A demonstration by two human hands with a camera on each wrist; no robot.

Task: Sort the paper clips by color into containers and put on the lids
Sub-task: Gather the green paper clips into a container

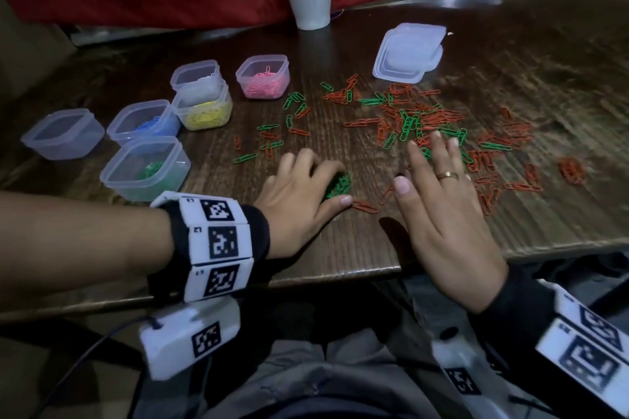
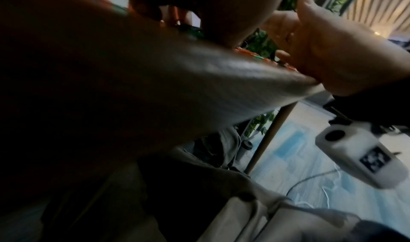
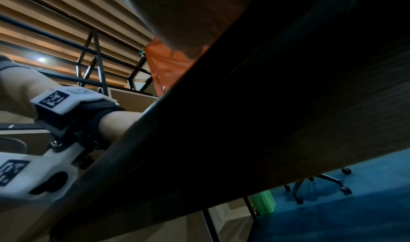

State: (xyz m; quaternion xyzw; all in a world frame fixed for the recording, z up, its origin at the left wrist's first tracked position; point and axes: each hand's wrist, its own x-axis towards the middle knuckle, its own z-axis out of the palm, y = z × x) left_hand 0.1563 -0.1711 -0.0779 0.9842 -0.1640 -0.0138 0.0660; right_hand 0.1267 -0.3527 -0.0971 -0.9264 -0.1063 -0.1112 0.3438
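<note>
Red and green paper clips (image 1: pixel 418 116) lie scattered over the dark wooden table (image 1: pixel 340 248). My left hand (image 1: pixel 335 180) sits near the front edge, fingers and thumb curled round a bunch of green clips (image 1: pixel 340 188); in the left wrist view those green clips (image 2: pixel 190 31) peek out under the fingers. My right hand (image 1: pixel 422 160), wearing a ring, lies flat with straight spread fingers whose tips touch the near edge of the mixed pile. At left stand open tubs: green (image 1: pixel 146 168), blue (image 1: pixel 143 122), yellow (image 1: pixel 204 109) and pink (image 1: pixel 262 76). A stack of lids (image 1: pixel 408 53) lies at the back right.
One empty tub (image 1: pixel 63 133) stands far left, and another (image 1: pixel 195 75) sits nested on the yellow one. A white plant pot (image 1: pixel 310 0) stands at the back before a red cloth. The right wrist view mostly shows the table's dark underside (image 3: pixel 266 105).
</note>
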